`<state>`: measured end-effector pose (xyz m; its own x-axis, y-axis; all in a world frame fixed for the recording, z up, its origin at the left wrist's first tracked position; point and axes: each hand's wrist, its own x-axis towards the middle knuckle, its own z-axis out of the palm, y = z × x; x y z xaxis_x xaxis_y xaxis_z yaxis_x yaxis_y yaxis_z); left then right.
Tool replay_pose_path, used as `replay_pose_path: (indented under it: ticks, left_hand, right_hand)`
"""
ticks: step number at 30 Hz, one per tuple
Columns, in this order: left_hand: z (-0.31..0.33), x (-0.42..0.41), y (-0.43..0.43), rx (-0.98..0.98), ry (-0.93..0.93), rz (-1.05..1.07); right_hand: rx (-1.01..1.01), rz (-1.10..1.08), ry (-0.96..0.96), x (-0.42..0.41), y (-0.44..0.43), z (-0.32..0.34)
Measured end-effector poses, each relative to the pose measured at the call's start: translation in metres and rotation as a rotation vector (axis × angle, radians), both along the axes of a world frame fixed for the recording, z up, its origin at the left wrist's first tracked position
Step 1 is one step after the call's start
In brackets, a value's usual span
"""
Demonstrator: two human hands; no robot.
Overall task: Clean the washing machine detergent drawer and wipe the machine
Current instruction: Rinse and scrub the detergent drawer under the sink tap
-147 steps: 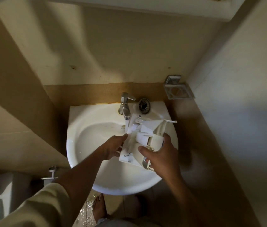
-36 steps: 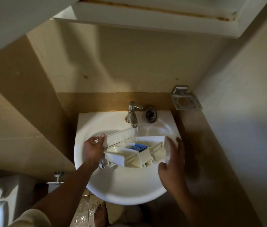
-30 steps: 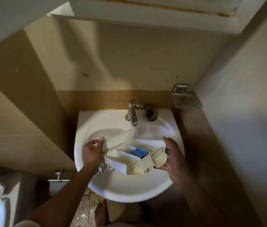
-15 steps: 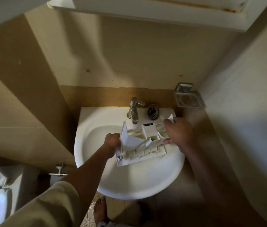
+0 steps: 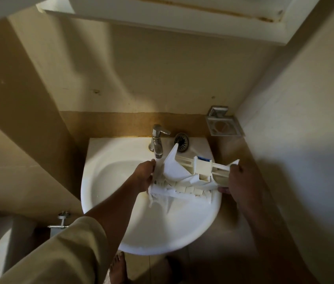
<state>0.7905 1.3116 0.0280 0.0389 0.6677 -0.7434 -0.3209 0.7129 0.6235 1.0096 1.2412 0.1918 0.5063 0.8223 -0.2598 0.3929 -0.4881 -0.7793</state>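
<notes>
The white plastic detergent drawer (image 5: 184, 175) hangs over the white sink (image 5: 108, 177), tipped onto its side so its ribbed underside faces me. A small blue insert (image 5: 204, 159) shows at its far edge. My left hand (image 5: 144, 177) grips the drawer's left end just below the tap. My right hand (image 5: 236, 181) holds the right end. Water pours off the drawer's lower left edge into the basin.
A chrome tap (image 5: 157, 140) stands at the back of the sink with a round drain strainer (image 5: 181, 142) beside it. A metal soap holder (image 5: 222, 125) is fixed to the wall at right. A valve (image 5: 61, 219) sits low at left. My bare foot (image 5: 118, 267) is below.
The drawer has gone from lying open-side up to tipped on its side and has shifted slightly right. Water now runs out of it. Both hands kept their hold.
</notes>
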Motion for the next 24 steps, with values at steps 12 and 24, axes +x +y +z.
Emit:
replay_pose_path:
  ticks: [12,24]
  left_hand:
    - [-0.023,-0.036,-0.026,0.089,-0.254,0.063]
    - [-0.039,-0.002,-0.014,0.053,0.197,0.095]
  right_hand:
    - [0.007,-0.249,0.318,-0.021,-0.045,-0.031]
    - [-0.133,0.114,-0.223,-0.032,-0.085,-0.029]
